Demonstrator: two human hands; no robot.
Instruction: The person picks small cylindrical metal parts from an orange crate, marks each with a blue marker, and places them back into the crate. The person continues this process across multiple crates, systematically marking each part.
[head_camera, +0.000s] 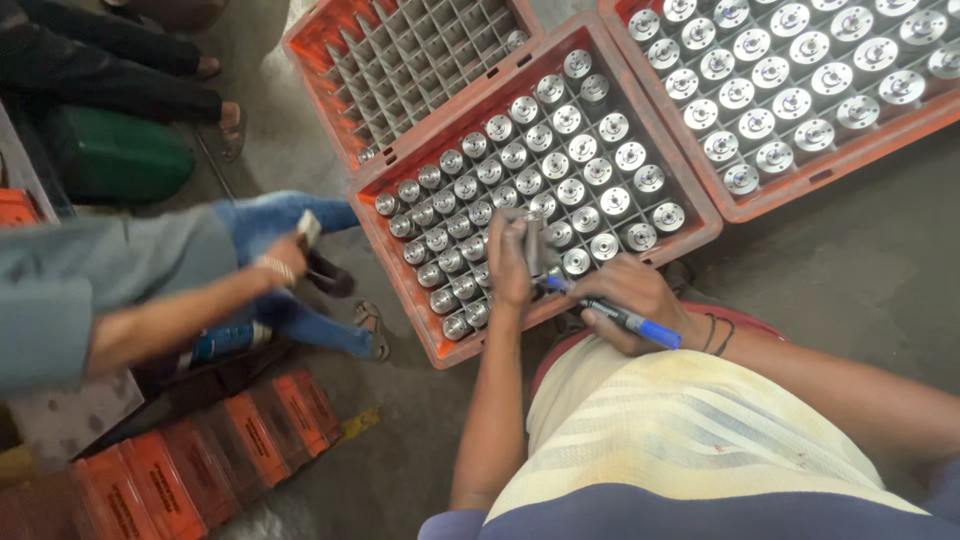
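My left hand (509, 262) grips a shiny metal cylinder (533, 240), held upright just above the near edge of the middle orange crate (432, 328). My right hand (632, 302) holds a blue marker pen (622, 316), its tip touching the lower end of that cylinder. The crate's divider grid holds several similar metal cylinders (570, 150) standing on end.
An orange crate with an empty grey grid (400, 60) lies at the back left, a third crate full of cylinders (790, 70) at the back right. Another person (150, 290) in jeans sits at the left, arm outstretched. Orange blocks (200, 460) lie at the lower left on the concrete floor.
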